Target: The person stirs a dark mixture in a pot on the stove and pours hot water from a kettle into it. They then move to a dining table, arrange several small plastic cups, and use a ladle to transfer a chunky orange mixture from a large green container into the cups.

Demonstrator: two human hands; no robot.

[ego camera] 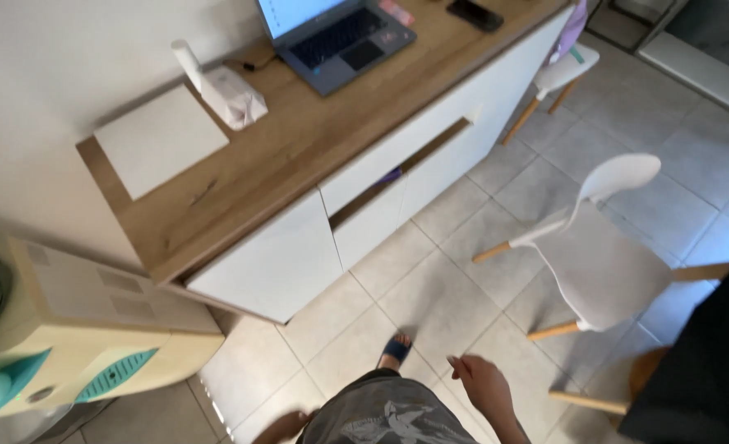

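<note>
Right hand (484,384) hangs loose and empty over floor (430,288), nearest the chair (603,263), which lies ahead-right. Left hand (286,426) at frame edge, grip indeterminate. Surface (299,140) with laptop (340,33) well ahead.

Pale square-tiled floor (430,288) fills the 3 to 6 o'clock area. White sideboard (274,263) with wood top (315,140) runs from 9 to 1 o'clock along a plain cream wall (60,57). White chair (603,263) with wooden legs at 4 o'clock, another chair (566,70) at 1 o'clock. Even daylight.
</note>
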